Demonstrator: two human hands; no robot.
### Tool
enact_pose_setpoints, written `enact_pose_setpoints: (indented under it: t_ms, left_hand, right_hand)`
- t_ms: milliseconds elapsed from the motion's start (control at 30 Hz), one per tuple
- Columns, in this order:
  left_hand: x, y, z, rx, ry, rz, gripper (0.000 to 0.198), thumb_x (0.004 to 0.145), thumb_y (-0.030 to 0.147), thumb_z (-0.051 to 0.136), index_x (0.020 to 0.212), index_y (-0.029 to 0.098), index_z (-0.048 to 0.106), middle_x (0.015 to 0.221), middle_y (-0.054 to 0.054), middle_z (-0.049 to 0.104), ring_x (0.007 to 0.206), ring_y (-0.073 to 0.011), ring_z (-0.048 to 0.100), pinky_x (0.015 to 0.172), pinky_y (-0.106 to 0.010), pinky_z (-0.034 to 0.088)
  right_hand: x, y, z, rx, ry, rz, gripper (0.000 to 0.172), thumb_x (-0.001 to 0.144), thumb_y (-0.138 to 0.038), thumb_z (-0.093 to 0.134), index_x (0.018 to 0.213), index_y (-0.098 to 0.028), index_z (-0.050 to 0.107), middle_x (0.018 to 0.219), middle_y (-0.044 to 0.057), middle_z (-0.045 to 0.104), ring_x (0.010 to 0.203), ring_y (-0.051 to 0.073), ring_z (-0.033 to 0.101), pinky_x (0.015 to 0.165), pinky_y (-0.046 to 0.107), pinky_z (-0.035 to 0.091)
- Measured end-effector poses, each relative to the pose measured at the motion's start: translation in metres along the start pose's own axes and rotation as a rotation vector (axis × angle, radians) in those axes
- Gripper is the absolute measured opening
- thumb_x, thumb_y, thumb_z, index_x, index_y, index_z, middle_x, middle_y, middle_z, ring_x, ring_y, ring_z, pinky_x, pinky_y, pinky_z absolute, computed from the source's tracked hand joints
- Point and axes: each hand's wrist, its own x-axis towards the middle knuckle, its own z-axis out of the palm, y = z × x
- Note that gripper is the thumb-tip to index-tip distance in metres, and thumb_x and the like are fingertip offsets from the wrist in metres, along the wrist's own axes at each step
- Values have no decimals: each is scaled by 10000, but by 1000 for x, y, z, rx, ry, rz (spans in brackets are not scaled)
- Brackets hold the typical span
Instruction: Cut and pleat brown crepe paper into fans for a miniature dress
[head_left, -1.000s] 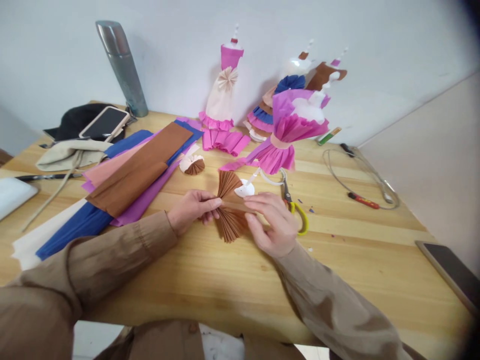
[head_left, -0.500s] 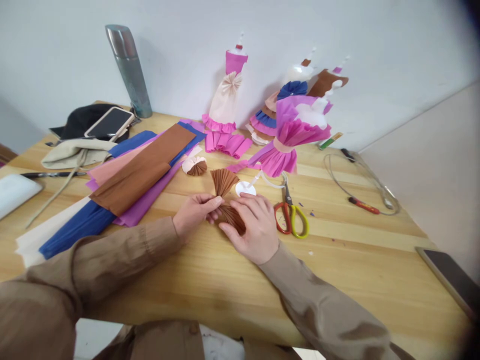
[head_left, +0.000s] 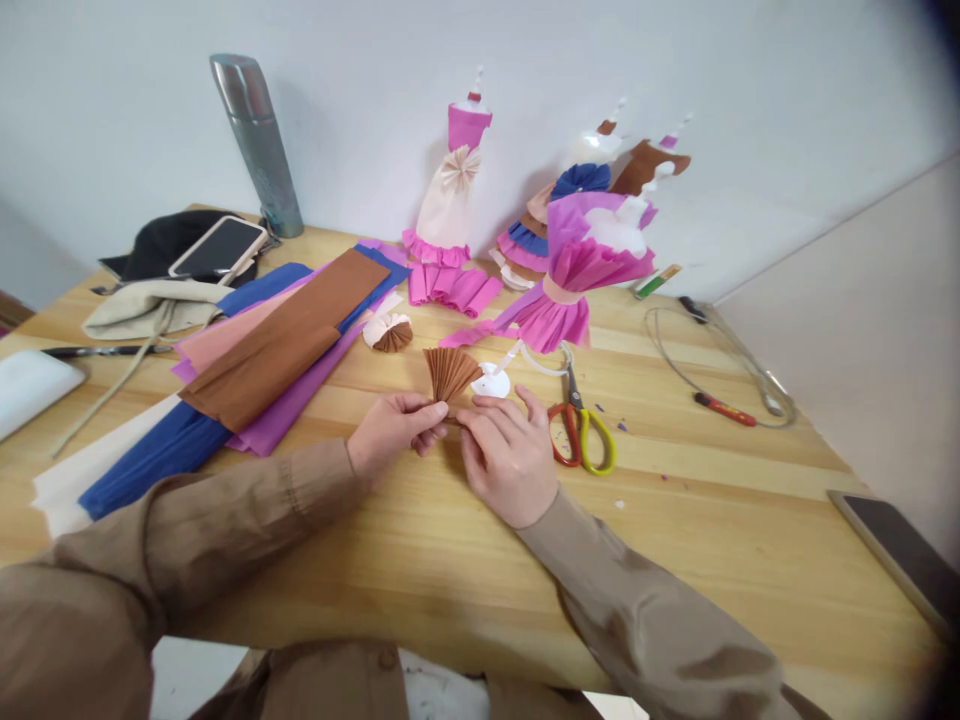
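A pleated piece of brown crepe paper (head_left: 451, 372) is pinched at its middle by my left hand (head_left: 399, 425), its upper half fanned out above my fingertips. My right hand (head_left: 511, 450) is closed on the lower half, which is squeezed narrow and mostly hidden by the fingers. Just behind the hands lies the white round base (head_left: 493, 380) of a mini dress form (head_left: 566, 300) dressed in pink and purple paper. A small cream-and-brown pleated rosette (head_left: 389, 333) rests behind my left hand.
Scissors (head_left: 583, 435) with red and yellow handles lie right of my right hand. Stacked coloured paper (head_left: 262, 355) covers the left side. Dressed forms (head_left: 448, 205) stand by the wall with a thermos (head_left: 259, 145). A red-handled tool with a cord (head_left: 726, 409) and a phone (head_left: 896, 550) lie right.
My right fingers have closed over the lower part of the brown pleated paper, which was spread out before and now is gathered narrow. The upper fan opens a little wider.
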Motion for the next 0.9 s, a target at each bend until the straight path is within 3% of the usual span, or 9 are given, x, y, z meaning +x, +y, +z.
enact_pose_setpoints:
  t_ms: [267,400,500,600,700,767,833,900]
  left_hand:
    - [1,7,-1,122,-185,-40,354,634,439,747,604,104,636,496,10,556,461,-70,491,453,-185,401]
    - [3,4,-3,57,-172,-35,353,626,430,771,624,101,643,538,-4,591,477,-70,505,455,-184,404]
    - [5,-1,-6,-35,-132,-41,365,610,427,799,642,97,646,580,-20,623,487,-71,526,471,-191,420]
    - [7,-4,-5,-148,-119,-54,395,572,431,831,619,98,624,600,-33,645,486,-70,536,484,-199,435]
    - [6,-5,-2,-258,-104,-48,424,524,429,862,618,101,610,635,-41,663,507,-71,538,487,-202,442]
    - [5,-6,0,-290,-105,-44,439,509,437,869,634,101,615,632,-32,656,513,-70,538,484,-197,442]
    - [4,-8,2,-279,-115,-33,444,519,453,861,646,101,622,612,-19,640,506,-68,538,485,-195,444]
    - [3,-10,3,-243,-123,-14,439,546,469,842,673,102,636,584,-5,619,496,-69,534,490,-198,448]
  right_hand:
    - [2,6,-7,-5,20,-57,185,817,-99,552,917,-222,648,837,22,726,933,216,651,1066,509,306]
    - [2,10,-10,-27,87,-49,274,807,-117,592,1052,-235,628,987,60,712,1098,270,609,1062,538,322]
    - [1,14,-11,-20,176,-27,464,793,-133,635,1239,-227,548,1144,123,649,1174,307,554,1027,550,383]
    - [-2,17,-8,87,239,83,668,793,-194,669,1403,-218,397,1238,170,578,1148,309,563,938,514,486]
    - [-6,16,0,343,170,364,761,795,-294,683,1449,-179,312,1204,182,596,915,247,653,751,422,574]
    - [-8,13,6,570,70,509,666,777,-343,696,1358,-148,434,1099,157,655,810,217,666,698,382,580]
    - [-9,8,11,813,-47,591,447,775,-366,690,1149,-145,586,948,117,700,748,205,667,668,359,576]
    - [-10,3,13,1019,-120,668,329,778,-365,683,1027,-159,619,829,75,706,628,172,638,569,318,550]
